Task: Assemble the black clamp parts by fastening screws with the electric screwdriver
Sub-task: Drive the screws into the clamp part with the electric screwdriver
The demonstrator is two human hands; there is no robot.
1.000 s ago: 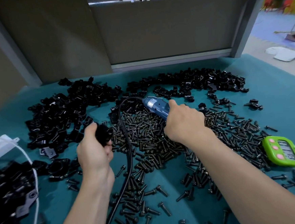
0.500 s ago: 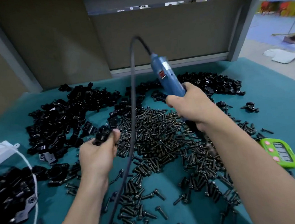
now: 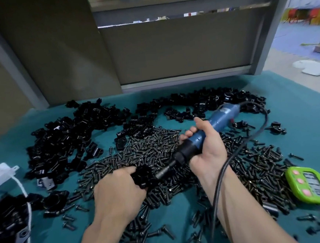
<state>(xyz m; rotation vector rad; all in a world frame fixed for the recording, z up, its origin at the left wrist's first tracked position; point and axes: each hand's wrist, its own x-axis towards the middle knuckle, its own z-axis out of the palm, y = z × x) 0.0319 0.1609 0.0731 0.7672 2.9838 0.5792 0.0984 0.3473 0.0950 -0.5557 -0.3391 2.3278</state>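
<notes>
My left hand (image 3: 117, 192) grips a black clamp part (image 3: 145, 175) just above the screw pile. My right hand (image 3: 205, 142) holds the blue electric screwdriver (image 3: 209, 129), tilted down to the left. Its black nose and bit (image 3: 164, 171) press against the clamp part. The tool's black cable (image 3: 234, 153) loops from the rear of the tool round over my right forearm. A wide heap of black screws (image 3: 150, 151) covers the teal mat under both hands. Piles of loose black clamp parts (image 3: 64, 136) lie at the left and along the back.
A green timer (image 3: 309, 185) sits on the teal mat (image 3: 298, 110) at the right. A white adapter with a white cord (image 3: 0, 172) lies at the left edge. More black parts (image 3: 6, 225) fill the near left corner. A grey panel wall (image 3: 169, 53) closes the back.
The screwdriver was lifted from the mat, held upright, then swung down so its bit meets the clamp part. My left hand moved right and nearer with the part.
</notes>
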